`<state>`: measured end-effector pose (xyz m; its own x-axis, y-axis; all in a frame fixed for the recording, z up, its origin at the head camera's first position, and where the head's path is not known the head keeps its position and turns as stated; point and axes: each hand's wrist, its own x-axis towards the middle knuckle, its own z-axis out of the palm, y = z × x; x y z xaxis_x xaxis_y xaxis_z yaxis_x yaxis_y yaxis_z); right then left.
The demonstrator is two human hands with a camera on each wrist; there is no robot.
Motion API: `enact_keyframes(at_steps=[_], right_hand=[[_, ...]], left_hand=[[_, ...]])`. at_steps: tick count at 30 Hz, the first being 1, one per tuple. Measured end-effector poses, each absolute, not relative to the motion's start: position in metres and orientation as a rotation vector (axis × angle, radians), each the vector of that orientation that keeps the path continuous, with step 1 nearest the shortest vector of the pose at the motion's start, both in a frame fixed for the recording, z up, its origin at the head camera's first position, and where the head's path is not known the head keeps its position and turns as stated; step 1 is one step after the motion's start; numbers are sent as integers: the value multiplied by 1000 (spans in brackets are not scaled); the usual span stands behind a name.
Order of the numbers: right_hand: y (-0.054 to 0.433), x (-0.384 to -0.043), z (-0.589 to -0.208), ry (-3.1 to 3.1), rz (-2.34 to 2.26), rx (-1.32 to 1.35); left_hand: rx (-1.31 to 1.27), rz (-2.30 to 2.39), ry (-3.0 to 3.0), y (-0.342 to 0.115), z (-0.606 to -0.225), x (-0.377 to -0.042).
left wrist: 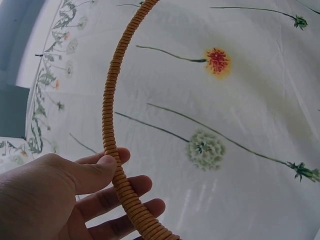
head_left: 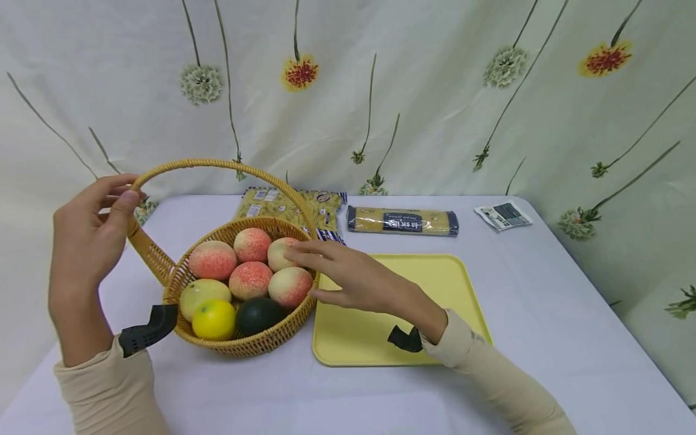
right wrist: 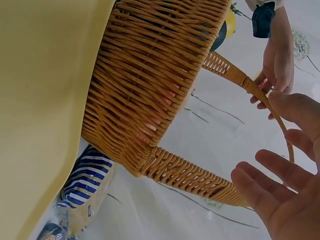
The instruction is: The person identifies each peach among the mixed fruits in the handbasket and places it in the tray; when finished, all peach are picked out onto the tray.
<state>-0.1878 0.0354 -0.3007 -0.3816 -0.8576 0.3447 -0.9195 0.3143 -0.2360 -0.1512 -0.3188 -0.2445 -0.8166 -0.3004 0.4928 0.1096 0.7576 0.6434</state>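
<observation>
A wicker basket (head_left: 255,345) of fruit stands on the left part of the table. Inside lie several pink-and-cream peaches (head_left: 252,244), a pale green-yellow fruit (head_left: 197,295), a yellow lemon (head_left: 214,320) and a dark green avocado (head_left: 260,316). My left hand (head_left: 89,235) pinches the left side of the arched handle (left wrist: 109,105), thumb against the fingers around it. Spread and relaxed, my right hand (head_left: 359,278) hovers by the basket's right rim, its fingertips overlapping the peaches in the head view. In the right wrist view those fingers (right wrist: 280,175) hold nothing.
A yellow tray (head_left: 353,347) lies right of the basket, under my right forearm. Behind are a pasta bag (head_left: 272,202) with blue-striped edges and a long pasta pack (head_left: 402,221). A small white packet (head_left: 504,215) lies at the back right, before a flowered curtain (head_left: 424,121).
</observation>
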Motion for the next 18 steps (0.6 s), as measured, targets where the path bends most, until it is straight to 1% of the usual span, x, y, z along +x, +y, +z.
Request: enact_keyframes(at_steps=[9,18], right_hand=[[12,-193,-307,-2462,646,1774],[-12,-204,-317,-2637,612,1810]], left_hand=[[143,-902,-2365,-318,-245,-151],[155,-889,-2385,-320,-244,-151]])
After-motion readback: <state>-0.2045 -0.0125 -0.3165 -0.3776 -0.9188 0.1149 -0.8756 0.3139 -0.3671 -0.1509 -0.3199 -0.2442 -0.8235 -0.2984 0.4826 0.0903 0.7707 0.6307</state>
